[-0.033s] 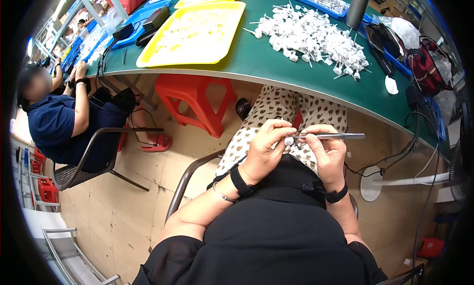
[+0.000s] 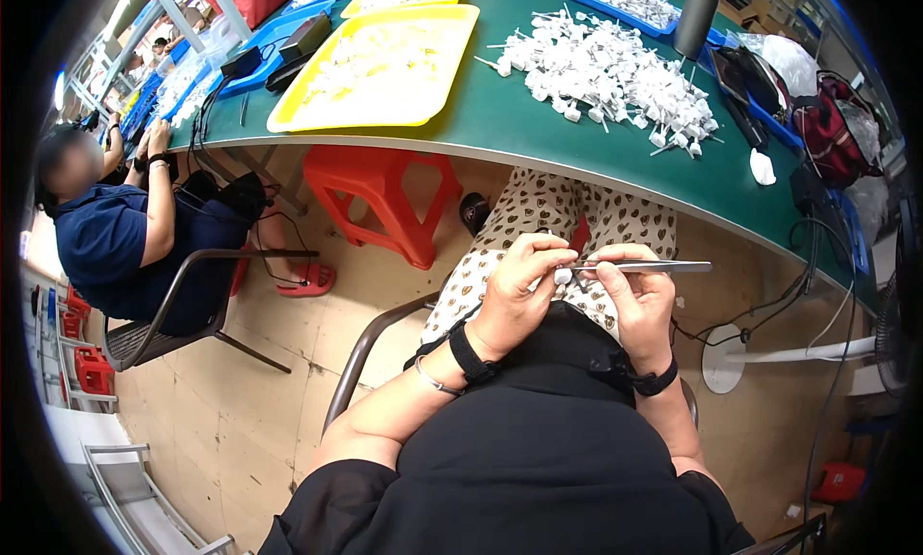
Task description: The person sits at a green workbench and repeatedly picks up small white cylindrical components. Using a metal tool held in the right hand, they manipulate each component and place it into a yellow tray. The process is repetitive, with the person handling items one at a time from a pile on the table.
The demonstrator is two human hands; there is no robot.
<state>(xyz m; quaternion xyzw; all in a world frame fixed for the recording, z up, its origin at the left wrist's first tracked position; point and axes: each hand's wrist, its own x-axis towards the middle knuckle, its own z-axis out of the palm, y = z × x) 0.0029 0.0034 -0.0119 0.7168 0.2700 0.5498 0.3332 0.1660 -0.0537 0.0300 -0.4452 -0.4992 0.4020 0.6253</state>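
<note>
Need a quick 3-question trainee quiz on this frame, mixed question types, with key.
1. True or false: the right hand holds metal tweezers.
2. Where is the pile of small white parts? A) on the green table B) on the floor C) in the person's lap
3. Fill in: the left hand pinches a small ____ part at the tweezer tips.

Key: 1 true; 2 A; 3 white.
</note>
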